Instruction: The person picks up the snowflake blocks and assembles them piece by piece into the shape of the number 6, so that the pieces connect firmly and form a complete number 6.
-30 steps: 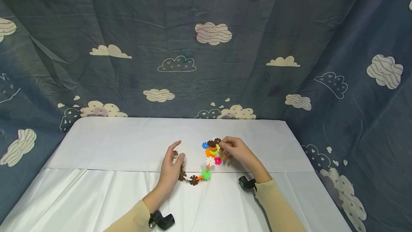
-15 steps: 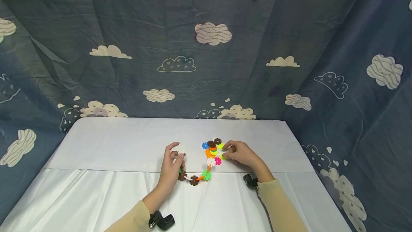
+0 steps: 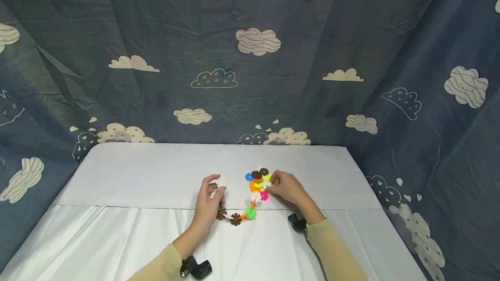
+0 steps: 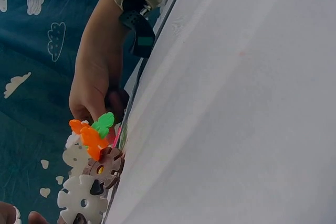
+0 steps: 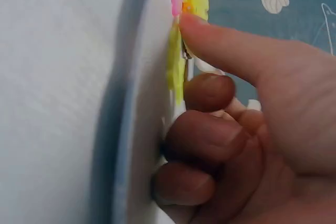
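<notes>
A chain of plastic snowflake discs lies on the white cloth in a curve, with brown (image 3: 235, 219) and green discs (image 3: 251, 212) joined by orange pieces at its near side. Its right end is a cluster with blue (image 3: 249, 177), pink (image 3: 264, 196), white, orange and dark brown discs. My left hand (image 3: 207, 203) holds the left end between thumb and fingers; white and brown discs show there. At the cluster's right edge my right hand (image 3: 288, 187) pinches a yellow disc (image 5: 175, 59), partly hidden by the thumb. A large white disc (image 4: 81, 200) fronts the left wrist view.
The table (image 3: 156, 177) is covered in white cloth, with a fold line running across it. A dark curtain (image 3: 218, 107) with cloud prints hangs behind and at both sides. Black wrist cameras (image 3: 197, 268) are strapped to both forearms.
My right hand has moved from the cluster's top right down to its lower right side, where thumb and fingers now close on a disc. The left hand stays almost still.
</notes>
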A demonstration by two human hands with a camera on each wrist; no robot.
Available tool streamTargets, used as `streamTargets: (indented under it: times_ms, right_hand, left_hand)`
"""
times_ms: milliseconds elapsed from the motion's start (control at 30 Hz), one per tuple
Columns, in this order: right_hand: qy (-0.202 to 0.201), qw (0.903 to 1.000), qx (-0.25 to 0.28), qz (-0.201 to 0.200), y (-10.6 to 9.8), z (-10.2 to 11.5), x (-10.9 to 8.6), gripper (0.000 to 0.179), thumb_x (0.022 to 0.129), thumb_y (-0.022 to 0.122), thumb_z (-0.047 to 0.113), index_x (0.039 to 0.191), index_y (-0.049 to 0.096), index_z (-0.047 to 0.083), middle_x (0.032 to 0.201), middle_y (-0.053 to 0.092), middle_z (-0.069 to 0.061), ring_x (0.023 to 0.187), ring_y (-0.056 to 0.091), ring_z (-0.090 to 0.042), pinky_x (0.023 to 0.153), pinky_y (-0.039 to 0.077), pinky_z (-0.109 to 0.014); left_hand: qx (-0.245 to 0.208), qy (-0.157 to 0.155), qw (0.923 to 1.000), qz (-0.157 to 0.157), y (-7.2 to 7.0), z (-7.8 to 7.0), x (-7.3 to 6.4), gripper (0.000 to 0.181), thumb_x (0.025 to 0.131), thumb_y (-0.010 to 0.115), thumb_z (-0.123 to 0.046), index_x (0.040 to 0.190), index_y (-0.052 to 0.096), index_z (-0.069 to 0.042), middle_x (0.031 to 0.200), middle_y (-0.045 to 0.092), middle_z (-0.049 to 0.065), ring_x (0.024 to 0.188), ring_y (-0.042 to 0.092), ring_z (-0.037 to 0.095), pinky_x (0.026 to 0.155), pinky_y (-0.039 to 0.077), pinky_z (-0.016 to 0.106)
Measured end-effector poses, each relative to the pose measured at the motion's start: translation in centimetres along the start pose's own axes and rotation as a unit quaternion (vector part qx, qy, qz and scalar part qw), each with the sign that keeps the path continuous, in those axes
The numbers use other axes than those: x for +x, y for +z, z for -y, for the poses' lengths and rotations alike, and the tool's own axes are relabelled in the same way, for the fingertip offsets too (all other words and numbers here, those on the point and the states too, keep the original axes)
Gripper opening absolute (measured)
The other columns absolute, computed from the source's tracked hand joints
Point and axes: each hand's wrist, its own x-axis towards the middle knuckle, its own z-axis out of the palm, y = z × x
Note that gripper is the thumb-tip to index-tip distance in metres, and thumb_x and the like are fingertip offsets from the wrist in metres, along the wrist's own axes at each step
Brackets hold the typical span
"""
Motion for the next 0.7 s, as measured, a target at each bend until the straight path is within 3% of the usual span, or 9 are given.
streamTargets:
  times_ms: [133, 300, 467, 700]
  right_hand:
    - [0.006, 0.9986, 0.052, 0.013, -0.5, -0.5, 0.2, 0.023, 0.092, 0.082, 0.023, 0.091, 0.064, 0.009, 0.074, 0.051, -0.001, 0.070, 0.048, -0.017, 0.063, 0.037, -0.028]
    - [0.007, 0.9933, 0.111, 0.033, -1.0, -0.6, 0.3, 0.016, 0.099, 0.075, 0.023, 0.097, 0.069, 0.009, 0.071, 0.056, -0.001, 0.062, 0.050, -0.016, 0.057, 0.039, -0.025]
    - [-0.010, 0.9802, 0.187, 0.063, -1.2, 0.7, -0.3, 0.017, 0.103, 0.070, 0.023, 0.102, 0.070, 0.007, 0.070, 0.058, -0.002, 0.060, 0.050, -0.016, 0.056, 0.041, -0.026]
    - [-0.049, 0.9656, 0.237, 0.096, -0.8, 2.8, -1.4, 0.020, 0.104, 0.069, 0.022, 0.101, 0.066, 0.003, 0.068, 0.054, -0.001, 0.058, 0.046, -0.015, 0.051, 0.037, -0.023]
  left_hand:
    - [0.016, 0.005, 0.9998, -0.006, 0.0, 0.0, -0.1, 0.046, 0.104, 0.065, -0.011, 0.146, 0.051, -0.023, 0.109, 0.062, 0.009, 0.066, 0.057, 0.012, 0.059, 0.047, 0.022]
    - [0.029, 0.006, 0.9995, -0.009, 0.0, -0.1, -0.2, 0.045, 0.101, 0.070, -0.013, 0.142, 0.055, -0.024, 0.107, 0.062, 0.008, 0.063, 0.055, 0.011, 0.057, 0.046, 0.022]
    - [0.025, 0.009, 0.9996, -0.002, 0.0, -0.2, -0.3, 0.042, 0.100, 0.074, -0.014, 0.140, 0.060, -0.018, 0.103, 0.062, 0.010, 0.059, 0.054, 0.010, 0.054, 0.046, 0.022]
    - [0.026, 0.003, 0.9995, 0.016, 0.2, -0.2, -0.4, 0.044, 0.098, 0.077, -0.015, 0.139, 0.064, -0.016, 0.103, 0.062, 0.009, 0.055, 0.053, 0.009, 0.051, 0.048, 0.022]
